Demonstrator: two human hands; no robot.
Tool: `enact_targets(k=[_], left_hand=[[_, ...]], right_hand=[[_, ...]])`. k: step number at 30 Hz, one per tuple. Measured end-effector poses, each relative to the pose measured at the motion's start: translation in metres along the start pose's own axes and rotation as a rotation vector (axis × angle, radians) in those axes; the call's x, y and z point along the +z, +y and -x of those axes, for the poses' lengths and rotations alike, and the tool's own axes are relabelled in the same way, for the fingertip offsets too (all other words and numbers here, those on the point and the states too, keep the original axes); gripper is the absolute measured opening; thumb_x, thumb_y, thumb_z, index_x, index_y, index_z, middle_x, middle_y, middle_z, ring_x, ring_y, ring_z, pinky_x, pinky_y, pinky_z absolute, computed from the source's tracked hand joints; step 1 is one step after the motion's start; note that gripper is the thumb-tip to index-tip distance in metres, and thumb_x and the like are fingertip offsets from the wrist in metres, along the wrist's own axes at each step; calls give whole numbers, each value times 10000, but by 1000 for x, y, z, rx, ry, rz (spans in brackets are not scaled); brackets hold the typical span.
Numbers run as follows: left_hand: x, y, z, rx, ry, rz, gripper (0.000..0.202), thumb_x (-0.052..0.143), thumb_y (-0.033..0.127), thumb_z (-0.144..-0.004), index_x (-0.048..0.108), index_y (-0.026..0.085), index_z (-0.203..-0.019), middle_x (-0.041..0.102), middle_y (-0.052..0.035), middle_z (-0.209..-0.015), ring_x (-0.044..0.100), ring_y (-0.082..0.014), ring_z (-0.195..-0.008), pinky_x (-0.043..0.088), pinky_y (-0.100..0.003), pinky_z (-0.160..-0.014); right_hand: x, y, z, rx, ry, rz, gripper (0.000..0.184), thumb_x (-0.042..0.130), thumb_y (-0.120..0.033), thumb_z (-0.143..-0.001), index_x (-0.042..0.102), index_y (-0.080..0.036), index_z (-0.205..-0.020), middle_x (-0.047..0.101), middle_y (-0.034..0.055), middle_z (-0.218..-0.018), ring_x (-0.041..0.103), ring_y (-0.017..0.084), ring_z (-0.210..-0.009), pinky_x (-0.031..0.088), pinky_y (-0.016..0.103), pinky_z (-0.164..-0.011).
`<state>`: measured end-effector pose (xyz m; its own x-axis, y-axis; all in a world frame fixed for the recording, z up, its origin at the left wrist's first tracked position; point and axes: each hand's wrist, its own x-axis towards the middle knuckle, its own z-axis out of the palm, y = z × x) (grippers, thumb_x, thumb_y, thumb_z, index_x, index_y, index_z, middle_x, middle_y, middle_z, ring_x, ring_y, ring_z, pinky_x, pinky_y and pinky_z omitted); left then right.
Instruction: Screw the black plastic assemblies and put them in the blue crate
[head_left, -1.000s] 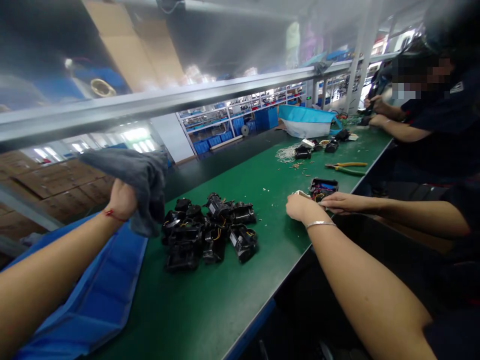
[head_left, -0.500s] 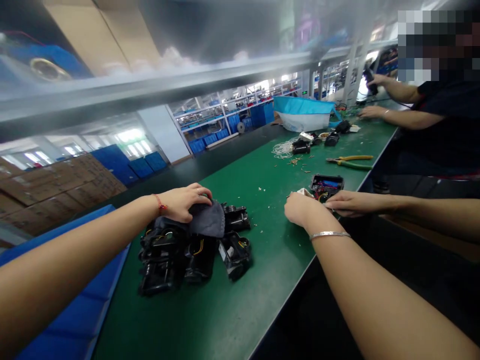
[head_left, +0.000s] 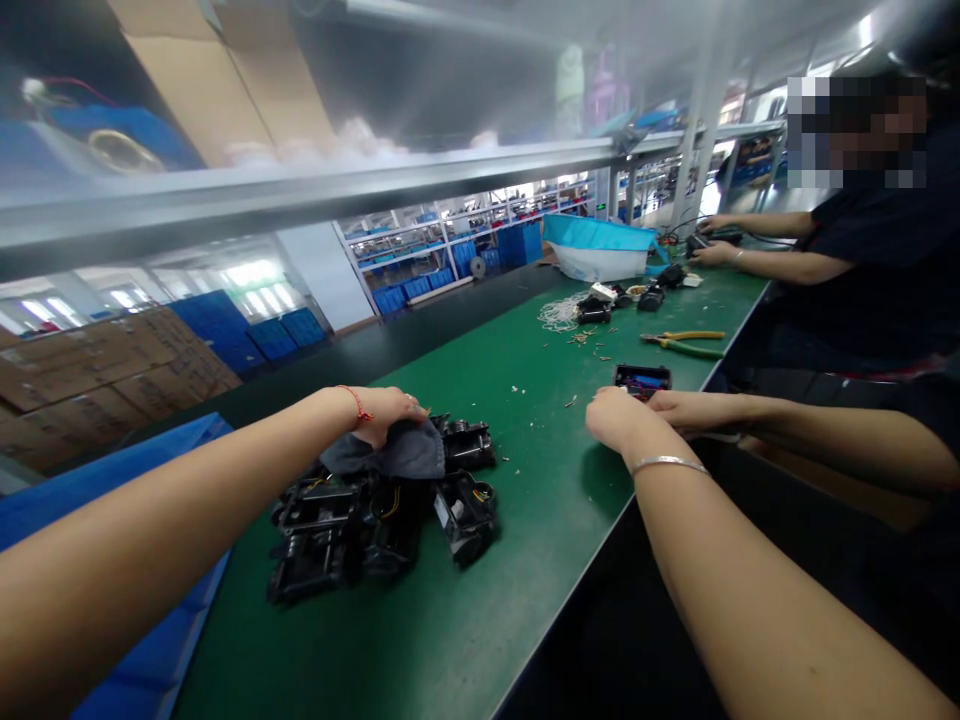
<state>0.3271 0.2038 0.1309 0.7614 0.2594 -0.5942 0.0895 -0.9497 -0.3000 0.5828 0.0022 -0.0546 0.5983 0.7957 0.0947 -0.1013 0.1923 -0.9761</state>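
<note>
My left hand [head_left: 386,412] is shut on a grey cloth [head_left: 405,452] and presses it onto a pile of black plastic parts with coloured wires [head_left: 352,525] on the green table [head_left: 525,570]. My right hand [head_left: 615,420], a silver bracelet on its wrist, rests curled at the table's near edge; its fingers are hidden behind its back. Right beside it lies a co-worker's hand [head_left: 679,408], next to a small open black box [head_left: 642,378].
Yellow-green pliers [head_left: 686,342], small black parts and a tangle of white wire [head_left: 559,312] lie farther along the table. A white bin with a blue liner [head_left: 596,250] stands at the far end, where another person's hands [head_left: 712,252] work. A blue crate [head_left: 112,480] sits at my left.
My left hand came down from the raised position with the grey cloth and set it on the pile of black parts. My right hand stayed by the small black box.
</note>
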Motion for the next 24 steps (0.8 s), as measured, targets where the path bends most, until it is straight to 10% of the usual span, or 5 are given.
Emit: enact_targets(k=[3, 11, 17, 24], left_hand=[[7, -2, 6, -7, 32, -38, 666, 616, 19, -642, 539, 134, -1293, 573, -127, -1297, 501, -286, -1210, 396, -353, -1046], [13, 13, 11, -70, 119, -170, 579, 646, 42, -566, 615, 166, -1131, 632, -146, -1186, 465, -370, -1179, 445, -552, -907], [23, -10, 30, -132, 287, -223, 550, 731, 117, -562, 637, 182, -1100, 687, -133, -1083, 529, -343, -1130, 169, -690, -1052], [30, -32, 145, -570, 941, 373, 533, 699, 152, -687, 591, 41, -1197, 642, -109, -1077, 540, -323, -1116, 353, -519, -1034]], right_hand=[[-7, -9, 11, -77, 29, 101, 775, 190, -687, -828, 577, -30, -686, 594, -92, -621, 611, 20, -527, 399, 190, -506], [18, -26, -8, -260, 35, 411, 302, 640, -428, -888, 648, -147, -998, 715, 50, -913, 693, 177, -838, 607, 351, -713], [21, -21, -17, -435, 122, 620, 504, 418, -517, -915, 654, -120, -714, 701, -78, -865, 497, 149, -1292, 468, 380, -897], [17, -48, -3, -591, 284, 731, 451, 313, -257, -935, 666, -157, -673, 680, -80, -915, 327, 243, -1384, 346, 409, -981]])
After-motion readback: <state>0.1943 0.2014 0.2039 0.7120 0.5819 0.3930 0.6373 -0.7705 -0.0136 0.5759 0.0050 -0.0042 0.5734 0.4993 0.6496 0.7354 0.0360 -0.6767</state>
